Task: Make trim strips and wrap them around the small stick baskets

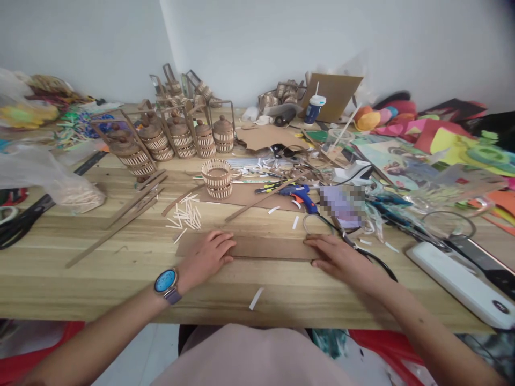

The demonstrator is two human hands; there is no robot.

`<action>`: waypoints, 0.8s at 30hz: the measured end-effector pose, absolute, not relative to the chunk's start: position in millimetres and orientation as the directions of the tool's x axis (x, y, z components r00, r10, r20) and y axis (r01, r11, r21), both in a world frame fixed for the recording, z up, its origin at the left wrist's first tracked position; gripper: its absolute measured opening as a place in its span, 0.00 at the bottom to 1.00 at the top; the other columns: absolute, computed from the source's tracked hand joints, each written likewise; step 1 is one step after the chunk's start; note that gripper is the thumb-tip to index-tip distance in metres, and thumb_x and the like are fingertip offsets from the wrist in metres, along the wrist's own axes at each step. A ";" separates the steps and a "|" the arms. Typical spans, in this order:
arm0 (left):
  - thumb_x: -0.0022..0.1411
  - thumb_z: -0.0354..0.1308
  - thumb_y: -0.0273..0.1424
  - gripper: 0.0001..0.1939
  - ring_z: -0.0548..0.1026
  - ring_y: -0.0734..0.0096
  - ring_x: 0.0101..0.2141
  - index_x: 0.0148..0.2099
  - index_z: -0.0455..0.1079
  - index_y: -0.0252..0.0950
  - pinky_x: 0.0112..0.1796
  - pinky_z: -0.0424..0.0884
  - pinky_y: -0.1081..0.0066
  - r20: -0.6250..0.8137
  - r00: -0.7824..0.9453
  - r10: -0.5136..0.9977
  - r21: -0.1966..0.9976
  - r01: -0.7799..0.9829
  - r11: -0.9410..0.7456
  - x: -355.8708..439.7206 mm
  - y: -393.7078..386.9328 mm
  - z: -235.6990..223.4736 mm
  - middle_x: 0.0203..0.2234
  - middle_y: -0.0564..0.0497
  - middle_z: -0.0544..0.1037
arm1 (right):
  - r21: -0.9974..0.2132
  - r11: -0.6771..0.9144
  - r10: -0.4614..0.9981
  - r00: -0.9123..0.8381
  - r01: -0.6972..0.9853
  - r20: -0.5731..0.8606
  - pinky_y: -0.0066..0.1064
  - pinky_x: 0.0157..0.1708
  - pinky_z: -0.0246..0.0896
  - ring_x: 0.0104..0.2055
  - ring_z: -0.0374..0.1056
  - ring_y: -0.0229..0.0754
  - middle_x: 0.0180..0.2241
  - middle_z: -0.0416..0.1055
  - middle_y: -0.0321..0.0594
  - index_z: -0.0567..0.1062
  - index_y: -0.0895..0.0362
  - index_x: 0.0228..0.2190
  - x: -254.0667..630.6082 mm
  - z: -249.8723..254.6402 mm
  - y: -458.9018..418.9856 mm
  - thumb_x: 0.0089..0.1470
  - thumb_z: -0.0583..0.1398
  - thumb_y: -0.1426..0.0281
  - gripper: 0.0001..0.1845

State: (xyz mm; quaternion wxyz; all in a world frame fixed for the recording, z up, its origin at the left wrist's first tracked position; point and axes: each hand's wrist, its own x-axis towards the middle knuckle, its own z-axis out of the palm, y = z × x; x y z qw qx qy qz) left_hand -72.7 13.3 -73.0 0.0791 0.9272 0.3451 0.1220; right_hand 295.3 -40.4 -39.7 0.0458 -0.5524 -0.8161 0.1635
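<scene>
A long brown cardboard strip (269, 248) lies flat on the wooden table, its length running left to right. My left hand (209, 252), with a smartwatch on the wrist, grips the strip's left part, fingers over the far edge and thumb at the near edge. At the right end, my right hand (336, 260) holds it between fingers and thumb. Just beyond my left hand is a loose pile of short pale sticks (187, 213). Behind it stands a small round basket-like piece (217, 178) made of sticks and cardboard.
A blue glue gun (300, 195) lies past the strip, its cable running right. Finished stick lanterns (183, 139) stand at the back left. Thin cardboard strips (116, 225) lie left. A white elongated device (454, 281) sits at right; a lidded cup (315, 110) stands behind.
</scene>
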 end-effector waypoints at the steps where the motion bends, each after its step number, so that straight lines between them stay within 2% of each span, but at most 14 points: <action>1: 0.67 0.55 0.34 0.14 0.67 0.58 0.52 0.53 0.69 0.35 0.53 0.67 0.57 0.169 0.726 0.666 0.234 0.627 -0.743 -72.7 13.6 -72.3 0.54 0.45 0.72 | -0.309 0.334 0.918 -0.381 0.890 -0.106 0.49 0.57 0.60 0.57 0.64 0.53 0.55 0.69 0.53 0.71 0.59 0.51 294.0 -39.9 -40.7 0.57 0.55 0.66 0.21; 6: 0.67 0.55 0.32 0.14 0.66 0.57 0.53 0.53 0.69 0.34 0.53 0.67 0.57 0.128 0.701 0.702 0.241 0.664 -0.707 -71.1 16.0 -69.1 0.55 0.45 0.72 | -0.288 0.296 0.939 -0.332 0.911 -0.084 0.51 0.57 0.60 0.57 0.64 0.55 0.56 0.68 0.53 0.70 0.59 0.53 289.0 -41.2 -43.3 0.57 0.54 0.64 0.23; 10: 0.67 0.55 0.33 0.15 0.66 0.58 0.53 0.53 0.69 0.34 0.54 0.66 0.57 0.124 0.718 0.685 0.224 0.653 -0.724 -80.3 12.1 -72.0 0.54 0.44 0.73 | -0.338 0.295 0.940 -0.335 0.894 -0.066 0.47 0.56 0.62 0.57 0.65 0.53 0.56 0.68 0.50 0.70 0.56 0.54 293.9 -40.1 -51.2 0.58 0.55 0.60 0.24; 12: 0.68 0.54 0.34 0.15 0.66 0.59 0.53 0.54 0.69 0.36 0.53 0.66 0.58 0.130 0.725 0.676 0.223 0.643 -0.733 -88.3 8.3 -74.5 0.54 0.45 0.73 | -0.323 0.251 0.964 -0.265 0.913 0.000 0.44 0.52 0.65 0.53 0.69 0.51 0.52 0.72 0.47 0.73 0.54 0.50 301.5 -40.1 -53.6 0.61 0.52 0.59 0.20; 14: 0.68 0.53 0.34 0.15 0.66 0.59 0.54 0.54 0.69 0.37 0.54 0.66 0.58 0.144 0.719 0.680 0.227 0.645 -0.730 -95.7 4.6 -76.8 0.54 0.45 0.73 | -0.262 0.163 0.985 -0.143 0.951 0.092 0.44 0.49 0.66 0.48 0.71 0.51 0.45 0.76 0.48 0.75 0.55 0.44 309.8 -41.0 -52.4 0.63 0.49 0.60 0.20; 16: 0.69 0.52 0.35 0.15 0.66 0.59 0.54 0.54 0.69 0.37 0.54 0.66 0.58 0.157 0.714 0.682 0.225 0.647 -0.729 -100.6 1.8 -78.7 0.55 0.45 0.72 | -0.207 0.111 0.987 -0.084 0.972 0.135 0.46 0.46 0.66 0.44 0.72 0.53 0.41 0.76 0.50 0.76 0.56 0.39 314.5 -42.4 -47.3 0.62 0.49 0.61 0.19; 21: 0.68 0.53 0.34 0.15 0.66 0.57 0.54 0.55 0.69 0.37 0.54 0.66 0.55 0.169 0.722 0.671 0.195 0.642 -0.741 -102.0 -1.8 -80.1 0.55 0.46 0.72 | -0.171 0.184 0.982 -0.174 0.968 0.069 0.35 0.38 0.67 0.36 0.73 0.45 0.36 0.75 0.45 0.76 0.57 0.36 299.0 -44.8 -29.0 0.60 0.50 0.68 0.15; 24: 0.68 0.53 0.33 0.15 0.67 0.58 0.54 0.54 0.69 0.37 0.54 0.67 0.56 0.184 0.711 0.679 0.198 0.650 -0.734 -100.8 -2.8 -79.9 0.55 0.46 0.72 | -0.127 0.204 0.978 -0.196 0.971 0.071 0.34 0.34 0.65 0.32 0.71 0.44 0.33 0.73 0.46 0.75 0.57 0.32 281.7 -41.5 -25.5 0.61 0.48 0.70 0.16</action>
